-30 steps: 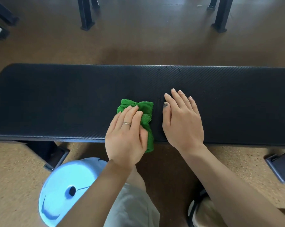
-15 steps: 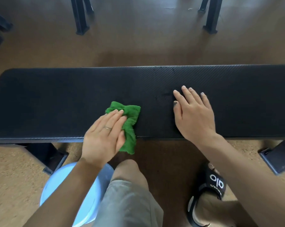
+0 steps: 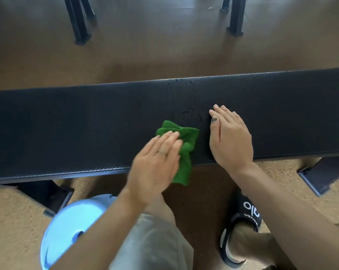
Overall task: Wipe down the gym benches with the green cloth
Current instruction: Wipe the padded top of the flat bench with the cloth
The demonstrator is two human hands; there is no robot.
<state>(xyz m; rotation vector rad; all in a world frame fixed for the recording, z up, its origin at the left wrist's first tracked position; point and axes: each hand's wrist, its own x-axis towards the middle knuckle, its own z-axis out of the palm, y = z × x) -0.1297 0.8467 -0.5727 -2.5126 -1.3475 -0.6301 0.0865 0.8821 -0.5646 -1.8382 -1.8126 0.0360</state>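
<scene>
Bench ends cut off; left hand blurred, hides cloth.

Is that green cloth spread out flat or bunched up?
Bunched up: the green cloth shows creases and folds under the left hand.

1 head-worn view, close above the bench, angled forward and down.

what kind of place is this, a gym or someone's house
Most likely a gym or workout room. A long black padded bench with a woven-texture cover fills the view, black metal frame legs of other equipment stand behind it, and the brown speckled floor looks like rubbery gym flooring.
</scene>
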